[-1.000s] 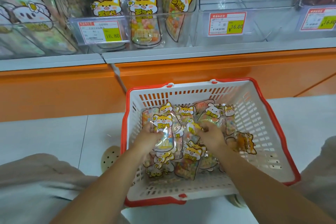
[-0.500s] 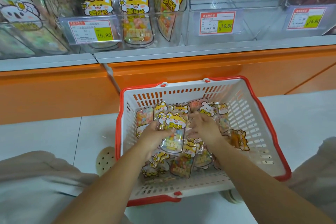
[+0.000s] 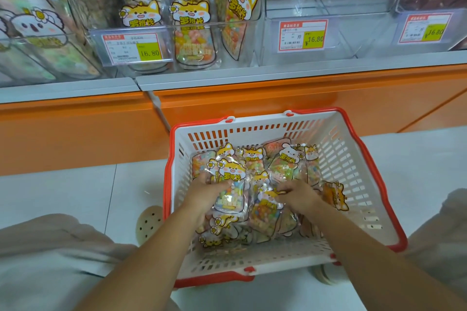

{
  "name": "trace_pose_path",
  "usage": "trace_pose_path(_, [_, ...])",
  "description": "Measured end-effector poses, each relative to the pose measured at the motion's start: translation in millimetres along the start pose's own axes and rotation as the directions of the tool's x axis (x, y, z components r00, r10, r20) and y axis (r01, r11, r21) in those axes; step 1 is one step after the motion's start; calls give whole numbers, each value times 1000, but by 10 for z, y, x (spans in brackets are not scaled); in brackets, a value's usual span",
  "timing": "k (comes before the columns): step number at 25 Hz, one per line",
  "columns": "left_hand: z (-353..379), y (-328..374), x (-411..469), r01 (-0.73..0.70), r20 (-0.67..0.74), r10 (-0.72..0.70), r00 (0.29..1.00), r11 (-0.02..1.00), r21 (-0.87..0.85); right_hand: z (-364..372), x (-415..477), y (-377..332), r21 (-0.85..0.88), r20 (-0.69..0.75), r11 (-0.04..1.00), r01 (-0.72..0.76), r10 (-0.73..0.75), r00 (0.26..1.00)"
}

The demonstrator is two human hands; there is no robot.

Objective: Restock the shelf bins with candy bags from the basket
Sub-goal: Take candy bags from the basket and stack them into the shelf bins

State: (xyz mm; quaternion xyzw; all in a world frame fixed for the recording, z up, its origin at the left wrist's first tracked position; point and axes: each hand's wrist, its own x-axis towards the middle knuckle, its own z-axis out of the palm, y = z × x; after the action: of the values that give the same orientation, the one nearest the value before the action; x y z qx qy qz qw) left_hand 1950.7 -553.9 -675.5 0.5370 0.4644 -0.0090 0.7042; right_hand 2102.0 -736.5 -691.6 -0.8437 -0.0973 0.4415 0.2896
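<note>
Pale trousers (image 3: 50,260) frame the bottom corners, and both bare forearms reach forward into the red-rimmed white basket (image 3: 353,184). The left hand (image 3: 207,194) keeps its curled grip on the fox bag (image 3: 231,184), thumb and fingers wrapped round the bag's left edge, much as it did half a second ago. The right hand (image 3: 298,194) has drawn away from the left, back toward the person and off to the right. Its bent fingers now pinch the top of a second bag (image 3: 265,207) lying lower in the heap. The rest of the candy bags (image 3: 290,159) lie piled on the basket's floor, toward its far wall.

The basket sits on pale floor tiles (image 3: 75,197), with a perforated beige shoe (image 3: 149,222) just beside its left wall. Beyond it runs the orange shelf base (image 3: 278,101), topped by a grey ledge (image 3: 227,76). On the ledge stand clear bins. One stocked bin (image 3: 192,20) holds upright bags of the same yellow fox print. To its right is another clear bin (image 3: 328,7), and each bin front carries a price tag (image 3: 303,36) reading 16.80.
</note>
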Motion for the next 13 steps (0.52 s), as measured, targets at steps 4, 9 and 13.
trace_pose_path(4, [-2, 13, 4, -43, -34, 43, 998, 999, 9, -407, -109, -63, 437, -29, 899, 6, 8, 1000])
trace_pose_path(9, [100, 52, -53, -65, 19, 63, 998, 992, 108, -630, -206, -210, 561, 157, 827, 20, -130, 979])
trace_pose_path(13, [181, 149, -182, 78, 235, -56, 970, 993, -85, -421, -266, -379, 546, 216, 836, 52, -200, 956])
